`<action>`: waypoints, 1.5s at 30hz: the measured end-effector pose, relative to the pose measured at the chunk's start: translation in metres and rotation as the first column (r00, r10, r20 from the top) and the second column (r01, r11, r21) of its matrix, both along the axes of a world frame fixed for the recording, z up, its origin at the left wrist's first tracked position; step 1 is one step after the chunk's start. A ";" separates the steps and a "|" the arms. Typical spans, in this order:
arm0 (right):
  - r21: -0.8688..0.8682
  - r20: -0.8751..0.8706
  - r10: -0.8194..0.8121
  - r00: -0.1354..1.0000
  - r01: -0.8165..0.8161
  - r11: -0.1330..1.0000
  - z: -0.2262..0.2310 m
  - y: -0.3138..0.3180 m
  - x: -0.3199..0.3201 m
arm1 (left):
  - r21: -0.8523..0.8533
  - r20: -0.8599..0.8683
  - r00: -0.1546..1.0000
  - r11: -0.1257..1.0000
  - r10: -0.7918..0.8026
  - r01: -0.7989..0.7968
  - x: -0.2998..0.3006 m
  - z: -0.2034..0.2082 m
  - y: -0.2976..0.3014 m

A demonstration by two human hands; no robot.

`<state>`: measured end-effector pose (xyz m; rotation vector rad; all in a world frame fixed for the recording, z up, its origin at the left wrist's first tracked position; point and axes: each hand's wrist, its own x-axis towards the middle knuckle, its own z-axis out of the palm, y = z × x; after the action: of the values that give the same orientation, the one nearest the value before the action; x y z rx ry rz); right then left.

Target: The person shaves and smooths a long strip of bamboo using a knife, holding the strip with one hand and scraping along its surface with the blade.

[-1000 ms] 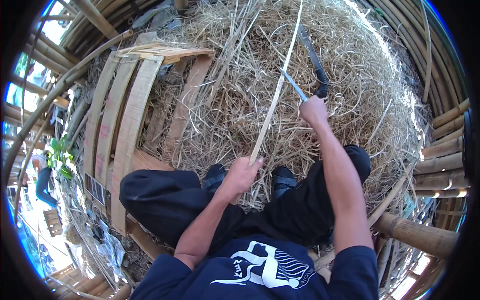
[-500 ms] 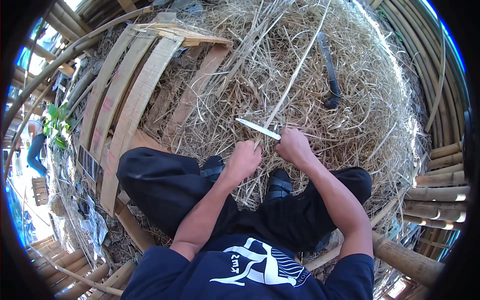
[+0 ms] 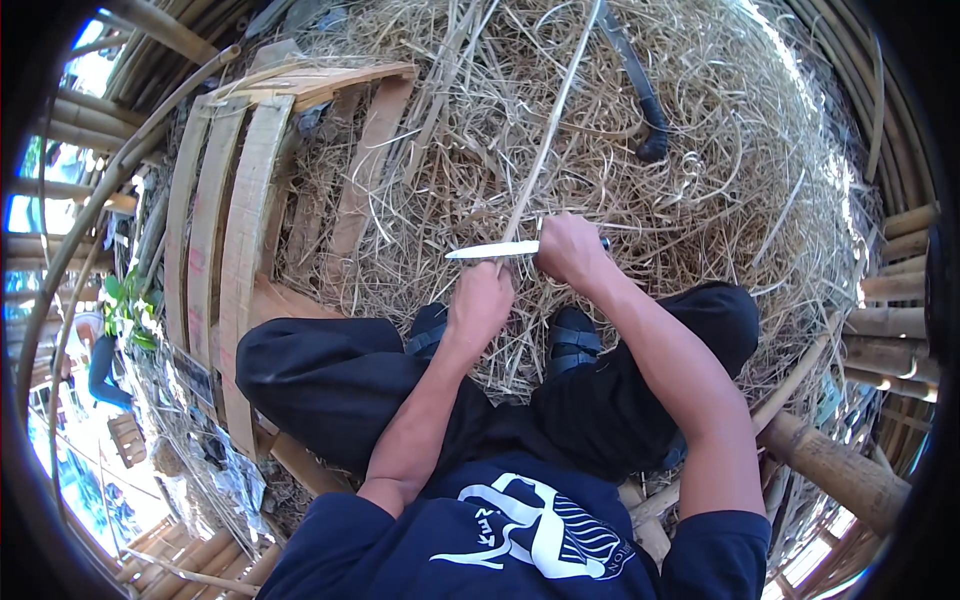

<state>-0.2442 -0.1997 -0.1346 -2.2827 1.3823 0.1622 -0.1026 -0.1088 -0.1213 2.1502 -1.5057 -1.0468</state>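
Observation:
My right hand [image 3: 573, 247] is closed round the handle of a knife [image 3: 492, 249], whose pale blade points left. Beneath the blade runs a long thin bamboo strip [image 3: 545, 150], stretching away from me toward the top of the view. Its near end is pinched in my left hand [image 3: 482, 300], just below the blade. Blade and strip cross close to my left fingers; whether the edge bites into the strip cannot be made out. Beyond my right hand, a machete [image 3: 637, 85] with a dark curved handle lies on the shavings.
Bamboo shavings [image 3: 690, 220] cover the ground ahead. A wooden slatted pallet [image 3: 250, 190] stands at the left, beside my knee. Bamboo pole walls [image 3: 890, 330] rise at the right. A thick bamboo pole [image 3: 835, 470] lies by my right elbow. A person [image 3: 103, 370] shows far left, outside.
The knife has swung from slanting down rightward to nearly level, and its blade now sits closer to my left hand. My view has shifted, so the machete and pallet appear higher.

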 end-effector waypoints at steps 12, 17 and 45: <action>0.062 -0.042 -0.513 0.857 0.515 0.855 0.010 -0.050 -0.017 | 0.131 -0.123 0.992 0.991 0.037 -0.021 0.011 0.040 0.009; -0.109 0.007 -0.726 0.688 0.722 0.683 0.031 -0.089 -0.062 | 0.100 -0.235 0.972 0.995 0.016 0.008 0.039 0.030 0.040; -0.027 0.054 -0.095 0.994 0.097 0.995 0.007 -0.006 0.006 | -0.003 -0.158 0.987 1.000 -0.008 0.008 0.017 0.034 -0.004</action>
<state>-0.2385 -0.2061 -0.1271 -2.2225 1.4733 0.0508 -0.0857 -0.1126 -0.0876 2.0089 -1.4423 -1.1873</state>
